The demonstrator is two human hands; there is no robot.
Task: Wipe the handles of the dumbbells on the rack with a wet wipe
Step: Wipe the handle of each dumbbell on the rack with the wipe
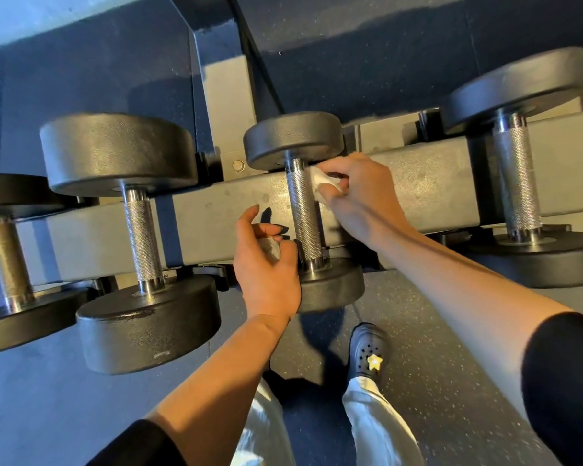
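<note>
Pinching a white wet wipe [322, 183], the right hand [360, 196] presses it against the upper end of the middle dumbbell's handle [304, 213] — just left of that handle, the left hand [266, 264] curls around a crumpled wipe [270, 247].

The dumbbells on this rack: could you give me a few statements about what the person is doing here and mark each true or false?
1. The right hand holds a white wet wipe against the knurled steel handle of the small black dumbbell in the middle. True.
2. The left hand is empty. False: it holds a second crumpled wipe, beside the handle's near end.
3. The small dumbbell has been lifted off the grey metal rack. False: it lies across the rack.
4. Larger black dumbbells lie on both sides of it. True.
5. The person wears gloves. False: both hands are bare.
</note>
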